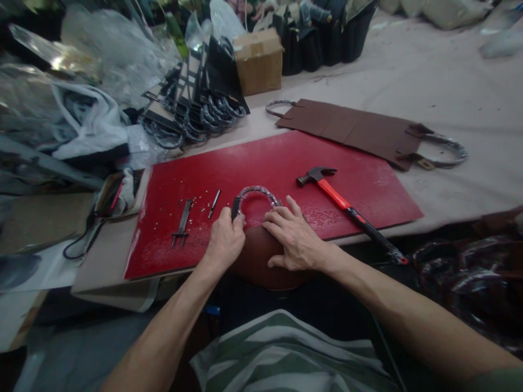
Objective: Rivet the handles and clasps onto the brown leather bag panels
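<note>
A brown leather bag panel [261, 256] hangs over the near edge of the red board [229, 163]. Its curved handle [257, 189], wrapped in clear plastic, lies on the board and arches away from me. My left hand [226, 237] is closed at the left end of the handle, pinching a small dark piece [236, 208] there. Resting on the panel, my right hand [292, 234] has its fingers spread, the fingertips by the handle's right end. A claw hammer [339, 201] with an orange and black grip lies to the right. Left are a punch [214, 203] and metal dividers [182, 223].
Beyond the board lies another brown bag panel [347, 128] with wrapped handles. Black panels with handles [204, 98] are piled near a cardboard box [259, 60]. A small tray [122, 193] stands at the left. Small bits are scattered on the board.
</note>
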The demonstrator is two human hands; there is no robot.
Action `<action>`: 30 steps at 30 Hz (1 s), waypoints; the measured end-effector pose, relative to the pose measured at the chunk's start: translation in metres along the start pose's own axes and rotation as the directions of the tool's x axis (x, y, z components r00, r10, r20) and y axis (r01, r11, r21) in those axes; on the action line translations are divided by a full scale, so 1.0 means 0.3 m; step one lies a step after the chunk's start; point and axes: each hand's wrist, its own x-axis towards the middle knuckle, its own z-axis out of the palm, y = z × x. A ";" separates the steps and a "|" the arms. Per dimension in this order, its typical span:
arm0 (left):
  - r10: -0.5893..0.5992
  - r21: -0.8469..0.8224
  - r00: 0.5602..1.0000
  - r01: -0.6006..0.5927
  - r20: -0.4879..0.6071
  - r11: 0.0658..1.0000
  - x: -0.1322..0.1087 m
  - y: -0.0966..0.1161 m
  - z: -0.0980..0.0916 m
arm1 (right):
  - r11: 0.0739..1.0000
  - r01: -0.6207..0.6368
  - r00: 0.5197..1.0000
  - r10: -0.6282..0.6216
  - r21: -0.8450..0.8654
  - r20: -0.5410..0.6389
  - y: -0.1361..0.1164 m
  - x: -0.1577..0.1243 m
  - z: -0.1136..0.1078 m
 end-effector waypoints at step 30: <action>-0.054 -0.227 0.988 0.087 0.147 0.970 0.031 -0.010 0.041 | 0.995 0.074 0.987 -0.065 -0.059 0.150 0.019 0.001 -0.058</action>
